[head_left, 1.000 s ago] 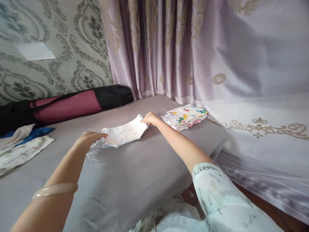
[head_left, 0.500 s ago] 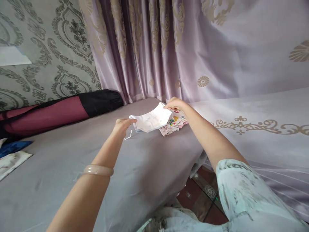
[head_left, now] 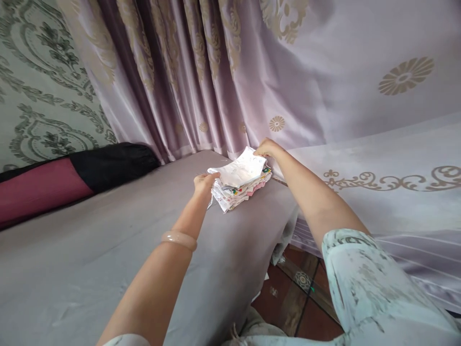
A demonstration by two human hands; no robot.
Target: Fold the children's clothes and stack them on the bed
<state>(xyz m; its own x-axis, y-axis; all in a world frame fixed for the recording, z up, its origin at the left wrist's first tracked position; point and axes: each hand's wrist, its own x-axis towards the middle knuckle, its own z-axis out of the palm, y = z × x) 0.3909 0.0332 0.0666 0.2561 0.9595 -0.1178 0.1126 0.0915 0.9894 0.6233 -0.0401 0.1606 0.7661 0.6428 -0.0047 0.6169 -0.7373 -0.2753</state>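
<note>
A white folded cloth garment (head_left: 239, 170) with faint print stretches between my two hands, just over a stack of folded clothes (head_left: 230, 201) with colourful prints. My left hand (head_left: 206, 182) pinches its near left corner, thumb on top. At the far right corner my right hand (head_left: 266, 148) grips the fabric with curled fingers. The garment sags slightly in the middle and covers most of the stack's top; whether its underside rests there fully I cannot tell. A thin white string hangs below my left hand.
The stack lies on a grey-covered bed (head_left: 144, 230), near its far right corner. Behind it hangs a purple curtain (head_left: 230, 86). A maroon and black long bag (head_left: 82, 178) lies along the wall. To the right of the bed is a tiled floor (head_left: 288, 298).
Both hands have carried the white garment right, over the stack, and lowered it. The view has turned right, so the clothes at the far left edge are out of sight.
</note>
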